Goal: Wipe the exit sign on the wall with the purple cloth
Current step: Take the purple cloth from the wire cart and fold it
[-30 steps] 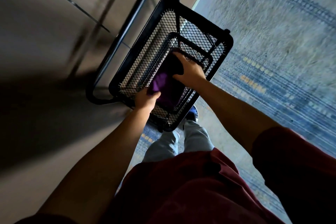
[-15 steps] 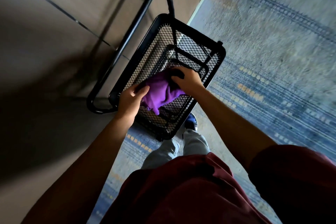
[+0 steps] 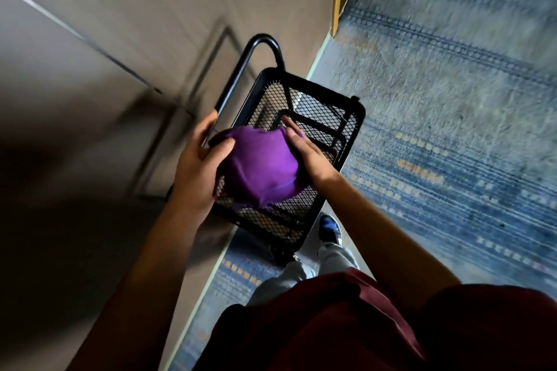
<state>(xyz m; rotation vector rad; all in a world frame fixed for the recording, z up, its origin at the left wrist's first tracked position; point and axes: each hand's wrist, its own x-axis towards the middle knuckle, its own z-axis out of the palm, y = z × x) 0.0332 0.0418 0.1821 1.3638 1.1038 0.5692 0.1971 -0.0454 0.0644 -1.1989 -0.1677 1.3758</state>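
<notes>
Nearest the camera, a dark red shirt (image 3: 346, 325) fills the lower frame, with grey trousers (image 3: 301, 274) and one blue shoe (image 3: 330, 229) below it on the patterned blue carpet (image 3: 452, 144). Above these, both forearms reach forward to the purple cloth (image 3: 260, 169), which is held bunched between the two hands over the black mesh basket (image 3: 319, 117) of a cart. Left hand (image 3: 197, 169): thumb curled over the near left edge of the cloth, fingers behind it, so it grips the fabric. Right hand (image 3: 307, 153): fingers fairly straight, laid along the right side of the cloth; whether the thumb pinches underneath cannot be told. A lower hem hangs just above the mesh.

Step in hand, as judged: gathering the cloth before carrying it to the sign. It is best done by folding the loose hem into a flat pad, keeping it clear of the mesh so it does not snag.

Beyond the basket stand its black tubular handle (image 3: 259, 48) and the beige wall (image 3: 150, 24). The exit sign is not in view; motion blur softens the wall seams and carpet, and the cart's wheels are hidden.
</notes>
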